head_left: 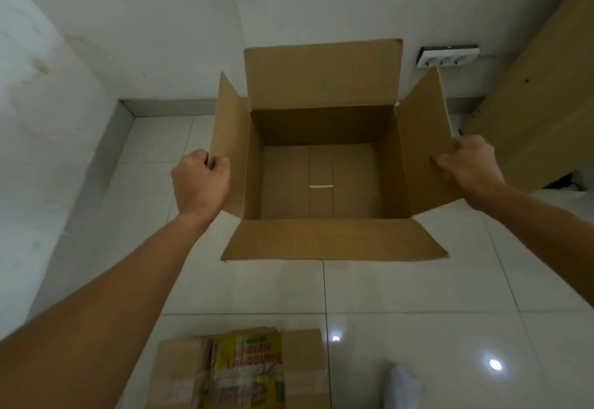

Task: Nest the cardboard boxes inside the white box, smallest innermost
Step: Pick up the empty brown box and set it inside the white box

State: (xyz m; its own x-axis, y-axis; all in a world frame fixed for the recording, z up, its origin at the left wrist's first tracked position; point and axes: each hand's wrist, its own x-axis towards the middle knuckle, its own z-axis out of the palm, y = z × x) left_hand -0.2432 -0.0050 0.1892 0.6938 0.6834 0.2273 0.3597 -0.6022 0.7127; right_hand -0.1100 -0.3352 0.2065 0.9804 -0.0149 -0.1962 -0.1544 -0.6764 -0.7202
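Open box (321,180) sits on tiled floor (418,296) near wall (144,22), all four flaps up or out, interior bare. Left hand (201,181) pinches left flap (229,138) at outer edge. Right hand (471,164) pinches right flap (424,138) likewise. Second box (239,371), yellow printed label on top, lies at bottom edge, well apart. Socket strip (447,56) on wall behind.
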